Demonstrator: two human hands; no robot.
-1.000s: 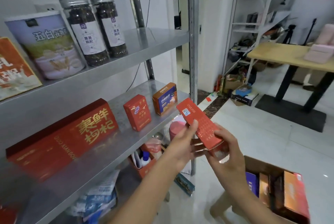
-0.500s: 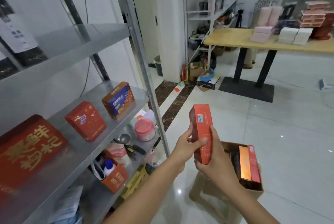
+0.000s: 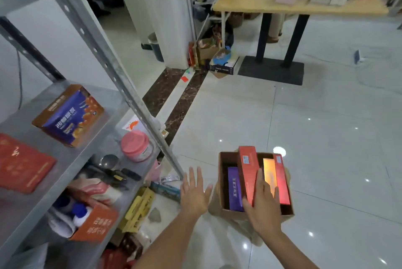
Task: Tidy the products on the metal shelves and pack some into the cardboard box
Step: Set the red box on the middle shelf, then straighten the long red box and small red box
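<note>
An open cardboard box stands on the floor to the right of the metal shelves. My right hand grips a long red box, which stands tilted inside the cardboard box between a purple box and an orange-red box. My left hand hovers open just left of the cardboard box, holding nothing. On the shelf stand an orange-and-blue carton and a red carton.
A pink-lidded jar, tools and an orange carton sit on the lower shelf. Yellow packs lie on the floor by the shelf post. A wooden table with stacked boxes stands far right; clutter lies by the wall.
Both hands held the long red box in the air by the shelf; it has moved down into the cardboard box. My left hand has let go and opened. My view has swung right and down.
</note>
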